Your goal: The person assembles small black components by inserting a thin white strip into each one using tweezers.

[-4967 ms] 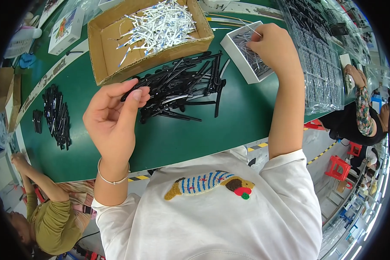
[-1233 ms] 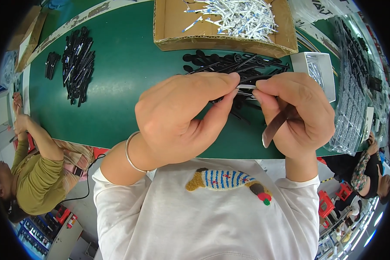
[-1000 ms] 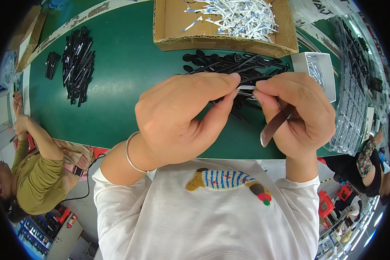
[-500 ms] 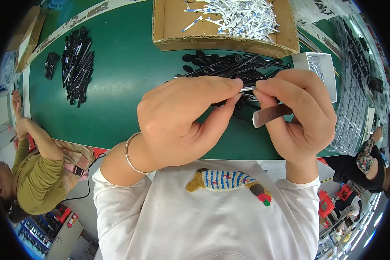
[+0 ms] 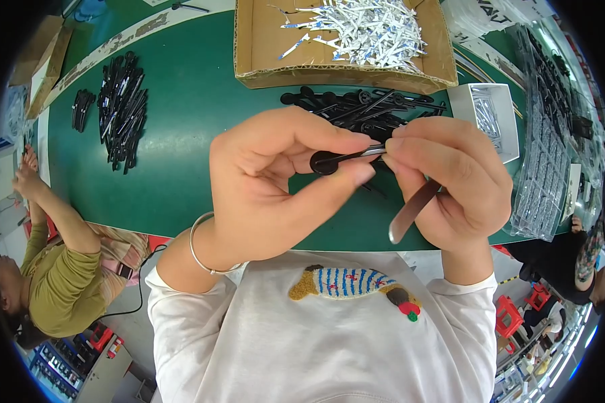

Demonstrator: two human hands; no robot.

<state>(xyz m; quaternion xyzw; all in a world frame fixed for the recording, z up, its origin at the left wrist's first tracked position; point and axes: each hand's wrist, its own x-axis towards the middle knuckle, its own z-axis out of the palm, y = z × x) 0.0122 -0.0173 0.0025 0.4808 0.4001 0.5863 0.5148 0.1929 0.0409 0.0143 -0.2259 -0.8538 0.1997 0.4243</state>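
Observation:
My left hand (image 5: 265,191) has its thumb and forefinger around a slim black rod with a round, disc-like end (image 5: 325,163). The disc sticks out on the palm side, and a shiny silver strip shows along the rod. Pinched at the rod's other end are the fingertips of my right hand (image 5: 460,171), which hide that tip. A flat metal strip-like tool (image 5: 412,213) with a rounded end is tucked in the right hand too, pointing down toward me. Just beyond both hands lies a loose pile of similar black rods (image 5: 373,107).
A cardboard box (image 5: 343,79) of white-and-blue paper strips stands at the back. Right of it are a white box (image 5: 474,127) of thin clear or silvery pieces and clear plastic trays (image 5: 541,171). More black rods (image 5: 122,107) lie left on the green table (image 5: 188,148). A co-worker (image 5: 64,269) sits at left.
The left fingers have loosened and shifted, so the rod's round end now shows plainly. In the right hand the metal tool has tilted further down.

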